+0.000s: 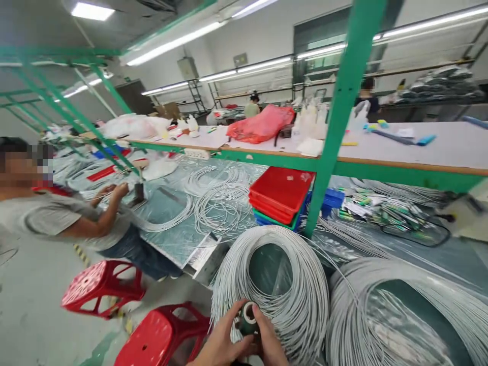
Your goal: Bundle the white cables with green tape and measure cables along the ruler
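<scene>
Both my hands meet at the bottom edge around a small dark green roll of tape [248,319] with a pale core. My left hand [221,341] curls round its left side, and my right hand [270,339] grips it from the right, thumb on top. Just beyond the roll lies a big coil of white cable [301,284] on the plastic-covered worktable [171,223]. A second large white coil [400,310] lies to the right of it.
A green frame post [335,132] rises behind the coils, beside stacked red and blue trays [281,195]. A co-worker in a grey shirt [57,216] works seated at the left. Two red stools [99,285] stand on the floor. More people work at far benches.
</scene>
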